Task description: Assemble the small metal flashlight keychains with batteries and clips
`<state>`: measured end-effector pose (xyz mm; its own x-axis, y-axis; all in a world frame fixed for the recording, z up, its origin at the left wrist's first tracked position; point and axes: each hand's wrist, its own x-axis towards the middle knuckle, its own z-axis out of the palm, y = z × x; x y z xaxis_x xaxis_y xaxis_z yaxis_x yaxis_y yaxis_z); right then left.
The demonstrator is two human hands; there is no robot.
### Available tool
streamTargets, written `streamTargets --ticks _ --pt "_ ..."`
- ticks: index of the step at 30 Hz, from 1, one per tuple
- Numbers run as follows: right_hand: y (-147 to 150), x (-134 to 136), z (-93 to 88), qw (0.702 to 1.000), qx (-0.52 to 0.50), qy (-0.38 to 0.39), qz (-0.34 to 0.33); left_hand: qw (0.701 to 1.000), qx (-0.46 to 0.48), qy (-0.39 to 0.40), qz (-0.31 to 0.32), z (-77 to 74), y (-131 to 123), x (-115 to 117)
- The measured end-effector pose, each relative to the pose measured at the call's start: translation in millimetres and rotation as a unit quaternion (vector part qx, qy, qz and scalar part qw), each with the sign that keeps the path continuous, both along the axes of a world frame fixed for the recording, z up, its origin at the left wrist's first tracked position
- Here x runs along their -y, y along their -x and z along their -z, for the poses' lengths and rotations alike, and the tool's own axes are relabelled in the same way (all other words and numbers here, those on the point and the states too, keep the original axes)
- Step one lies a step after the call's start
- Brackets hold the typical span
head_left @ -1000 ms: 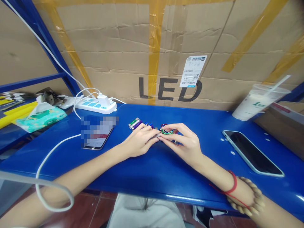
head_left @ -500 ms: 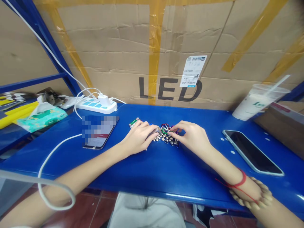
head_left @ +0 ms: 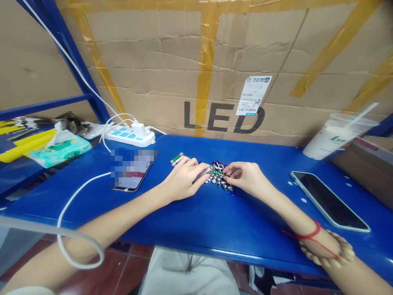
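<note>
A small silver-grey metal cylinder (head_left: pixel 206 172) is gripped between the thumb and fingers of my left hand (head_left: pixel 184 179), its end pointing right. Right beside it lies a pile of small shiny round metal pieces (head_left: pixel 214 180). Coloured carabiner-like clips (head_left: pixel 217 166), red, green, purple and silver, are heaped at the back of that pile. My right hand (head_left: pixel 245 176) has its thumb and fingers pinched together at the pile's right edge; whatever is between the fingertips is too small to make out. Behind my left fingers lie green-and-silver batteries (head_left: pixel 177 159).
A plugged-in white power strip (head_left: pixel 129 136) and a phone (head_left: pixel 135 170) with a white cable are on the left. To the right are another phone (head_left: pixel 330 200) and a drink cup (head_left: pixel 331 137). A large cardboard box (head_left: pixel 172 61) stands behind the blue table (head_left: pixel 196 225).
The cylinder in my left hand now shows more clearly, tipped toward the pile. My right hand has drawn slightly off the clips toward the pile's right edge. The view has shifted a little.
</note>
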<state>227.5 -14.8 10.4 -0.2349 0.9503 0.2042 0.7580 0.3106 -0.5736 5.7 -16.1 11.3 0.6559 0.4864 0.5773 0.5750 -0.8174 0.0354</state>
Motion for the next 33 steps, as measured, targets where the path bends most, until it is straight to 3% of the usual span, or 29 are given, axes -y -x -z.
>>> streamTargets --ticks 7,13,23,29,31,33 --pt "0.4 -0.4 -0.9 0.989 -0.139 -0.045 -0.022 1.000 0.007 0.020 0.000 -1.0 -0.2 1.7" --pt "2.6 0.5 0.0 0.986 -0.149 -0.075 -0.024 1.000 0.000 0.002 0.010 0.4 -0.5 1.8" --pt "6.5 4.6 -1.1 0.984 -0.167 -0.035 -0.043 0.999 -0.021 0.033 0.019 3.1 -0.7 0.3" --pt "8.0 8.8 -5.3 0.988 -0.113 -0.083 -0.063 0.986 0.019 0.164 0.026 0.1 -4.1 3.6" --pt "8.3 10.7 -7.1 0.989 -0.110 -0.079 -0.060 0.959 0.066 0.271 0.053 -1.3 -5.9 5.0" --pt "8.4 12.0 -8.4 0.990 -0.113 -0.071 -0.055 0.913 0.116 0.383 0.083 -2.2 -7.6 6.3"
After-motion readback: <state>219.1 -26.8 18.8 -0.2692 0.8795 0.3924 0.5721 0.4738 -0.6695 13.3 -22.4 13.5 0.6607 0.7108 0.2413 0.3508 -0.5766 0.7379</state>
